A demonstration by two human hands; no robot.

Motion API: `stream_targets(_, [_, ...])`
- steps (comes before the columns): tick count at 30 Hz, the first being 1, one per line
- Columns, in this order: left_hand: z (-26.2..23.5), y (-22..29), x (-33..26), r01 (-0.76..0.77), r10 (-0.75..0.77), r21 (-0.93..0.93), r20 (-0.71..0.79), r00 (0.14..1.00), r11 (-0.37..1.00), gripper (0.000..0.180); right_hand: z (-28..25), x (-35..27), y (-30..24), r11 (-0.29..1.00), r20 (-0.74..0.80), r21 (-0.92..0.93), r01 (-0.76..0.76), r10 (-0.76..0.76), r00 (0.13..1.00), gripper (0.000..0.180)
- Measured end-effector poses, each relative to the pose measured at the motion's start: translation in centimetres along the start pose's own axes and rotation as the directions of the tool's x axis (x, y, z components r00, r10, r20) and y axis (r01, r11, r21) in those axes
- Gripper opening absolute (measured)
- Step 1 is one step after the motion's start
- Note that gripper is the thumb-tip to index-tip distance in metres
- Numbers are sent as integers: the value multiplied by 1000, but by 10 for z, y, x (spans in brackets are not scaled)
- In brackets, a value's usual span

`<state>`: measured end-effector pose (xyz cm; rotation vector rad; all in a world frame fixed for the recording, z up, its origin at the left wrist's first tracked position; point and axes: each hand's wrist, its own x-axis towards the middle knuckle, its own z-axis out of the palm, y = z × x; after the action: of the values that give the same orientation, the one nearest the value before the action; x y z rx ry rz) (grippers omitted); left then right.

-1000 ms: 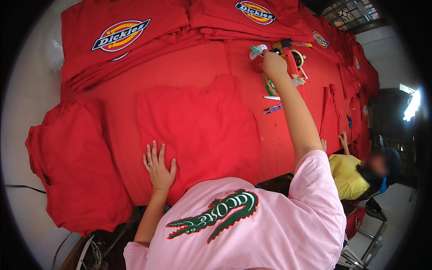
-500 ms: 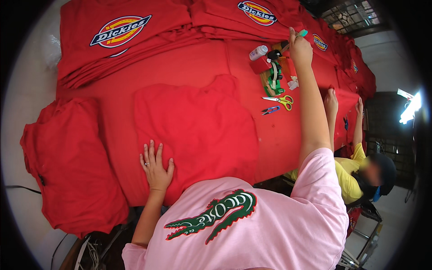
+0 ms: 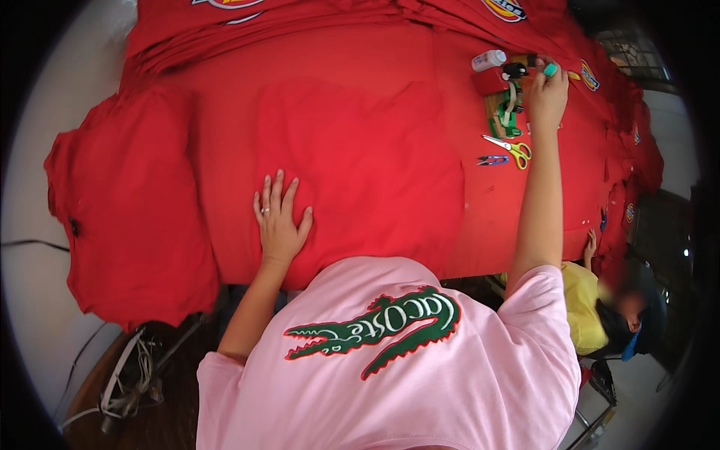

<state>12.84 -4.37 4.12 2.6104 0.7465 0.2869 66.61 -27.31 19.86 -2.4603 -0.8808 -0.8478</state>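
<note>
A red garment (image 3: 367, 172) lies spread on the red-covered table in front of me. My left hand (image 3: 281, 229) rests flat on its left part, fingers spread, a ring on one finger. My right arm reaches to the far right, where my right hand (image 3: 547, 97) is closed around a small thing with a teal end (image 3: 550, 70); the rest of it is hidden in my fingers. Just left of that hand stand a white bottle (image 3: 489, 60) and a green tape dispenser (image 3: 504, 116). Nearer to me lie yellow-handled scissors (image 3: 517, 152) and blue thread snips (image 3: 493, 160).
Red shirts (image 3: 300, 26) with printed emblems are piled along the far side. A folded red garment pile (image 3: 135, 217) sits at the left edge. At the right, a co-worker in a yellow top (image 3: 585, 307) has a hand (image 3: 591, 246) at the table.
My right hand has come closer to the tape dispenser with the teal-ended thing. My left hand stays flat on the garment. The view has shifted. The co-worker's raised cloth no longer shows.
</note>
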Motion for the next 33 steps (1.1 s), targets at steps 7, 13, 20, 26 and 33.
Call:
stream_targets(7, [1,2,0,19,-18,33,-17,1000,999,66,16,52,32,505,186,737,-450,488,853,46])
stream_targets(13, [3,6,0,22,-21,35,-22,1000,999,66,-1,77,49,989,-54,-64,-130,127,990,58])
stream_targets(20, [2,5,-2,28,-28,19,-10,1000,999,66,21,53,70,928,245,-372,-1,100,964,60])
stream_targets(26, [-1,4,-3,28,-27,21,-32,999,999,67,14,34,73,919,235,-394,-3,103,967,60])
stream_targets(33, [-4,3,0,19,-20,-21,-37,999,1000,65,27,43,114,922,414,-372,-110,271,869,59])
